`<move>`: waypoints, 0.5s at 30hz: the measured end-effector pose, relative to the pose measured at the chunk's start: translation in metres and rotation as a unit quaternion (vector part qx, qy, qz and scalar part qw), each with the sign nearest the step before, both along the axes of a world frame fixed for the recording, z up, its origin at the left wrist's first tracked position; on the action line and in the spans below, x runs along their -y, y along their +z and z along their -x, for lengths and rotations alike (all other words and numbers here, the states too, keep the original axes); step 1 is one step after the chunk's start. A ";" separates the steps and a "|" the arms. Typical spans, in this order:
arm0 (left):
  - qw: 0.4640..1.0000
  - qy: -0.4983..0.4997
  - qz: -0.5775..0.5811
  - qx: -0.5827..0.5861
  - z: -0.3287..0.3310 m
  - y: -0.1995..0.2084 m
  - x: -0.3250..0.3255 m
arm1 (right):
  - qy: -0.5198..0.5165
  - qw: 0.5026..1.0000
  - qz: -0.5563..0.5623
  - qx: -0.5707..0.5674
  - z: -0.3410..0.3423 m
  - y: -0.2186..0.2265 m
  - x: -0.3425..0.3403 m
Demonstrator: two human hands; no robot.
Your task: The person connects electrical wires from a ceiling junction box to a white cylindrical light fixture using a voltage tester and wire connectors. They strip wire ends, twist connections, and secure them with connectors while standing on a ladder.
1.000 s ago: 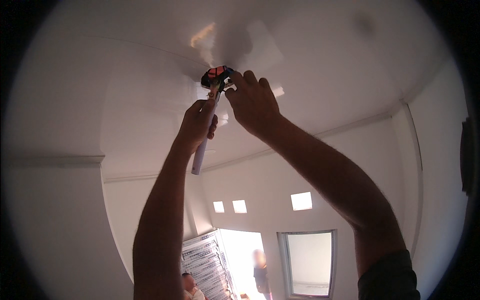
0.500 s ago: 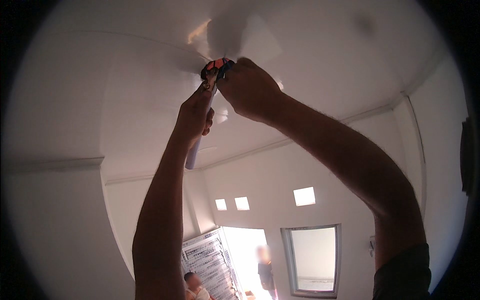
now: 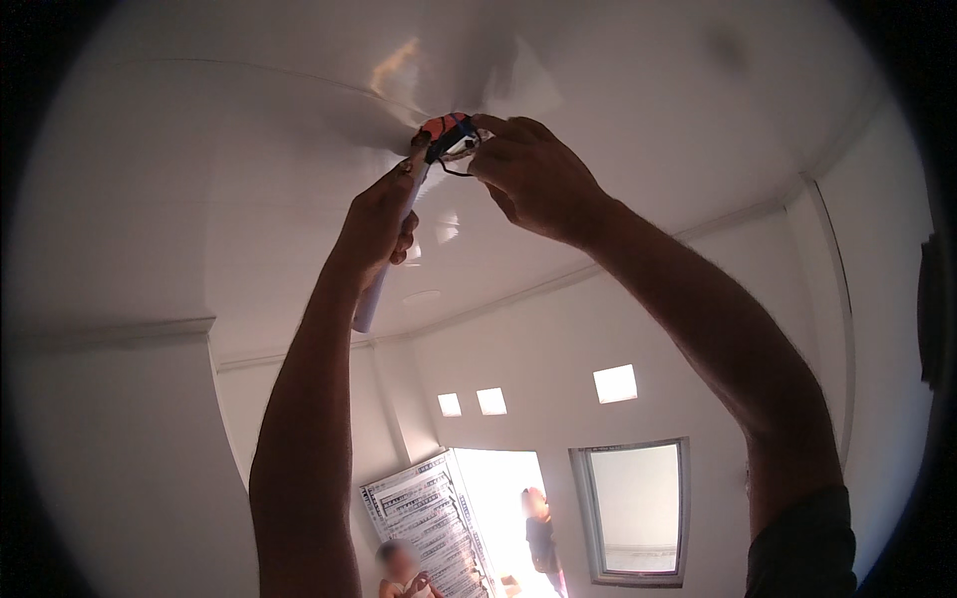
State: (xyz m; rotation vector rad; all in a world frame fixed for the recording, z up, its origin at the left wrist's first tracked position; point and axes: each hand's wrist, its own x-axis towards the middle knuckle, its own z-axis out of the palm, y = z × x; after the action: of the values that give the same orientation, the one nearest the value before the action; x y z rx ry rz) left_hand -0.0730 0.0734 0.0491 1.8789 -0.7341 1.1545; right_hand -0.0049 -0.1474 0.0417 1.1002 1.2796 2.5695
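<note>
Around our fingers the ceiling (image 3: 249, 149) runs wide to both sides, its edge trim (image 3: 743, 219) well apart from them. Our left hand (image 3: 375, 224) has its fingers wrapped round a pale tube (image 3: 376, 292), whose lower end sticks out beneath them. An orange-and-black fitting (image 3: 446, 126) sits just above those fingers. Our right hand (image 3: 533, 171) has bent, partly spread fingers beside it; whether they grip anything we cannot tell. A thin dark wire (image 3: 454, 172) curves between both hands' fingers. The ceiling looks smooth and glossy, the tube straight.
</note>
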 end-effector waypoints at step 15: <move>0.997 -0.066 0.003 -0.048 -0.008 0.000 -0.006 | 0.119 0.941 -0.067 -0.309 0.007 -0.050 -0.053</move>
State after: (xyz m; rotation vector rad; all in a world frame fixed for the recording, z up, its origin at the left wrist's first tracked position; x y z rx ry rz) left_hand -0.0646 0.0798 0.0494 1.8390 -0.7874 0.9758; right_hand -0.0114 -0.0945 -0.0083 2.0131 1.4277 2.6007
